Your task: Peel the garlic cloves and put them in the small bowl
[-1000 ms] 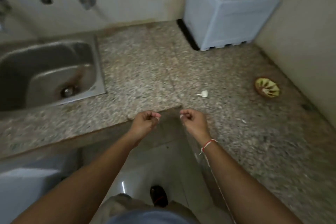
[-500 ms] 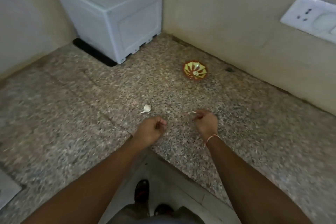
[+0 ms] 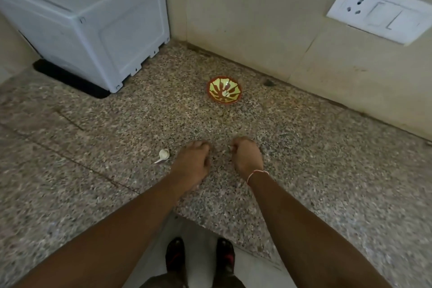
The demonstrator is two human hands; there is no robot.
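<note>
Two hands hover over the speckled counter [image 3: 304,147] at mid-frame.
Left hand [image 3: 190,162] curls its fingers; what it holds is unclear. Right hand [image 3: 246,155] pinches something tiny. One garlic clove [image 3: 163,154] lies left of them; the small bowl [image 3: 224,91] sits above.

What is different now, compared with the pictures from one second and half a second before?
The view swung right: the sink is out of sight, and a wall socket shows. Both hands, left hand and right hand, stayed curled, close together over the counter. The garlic still lies left of them, the small bowl beyond.
</note>
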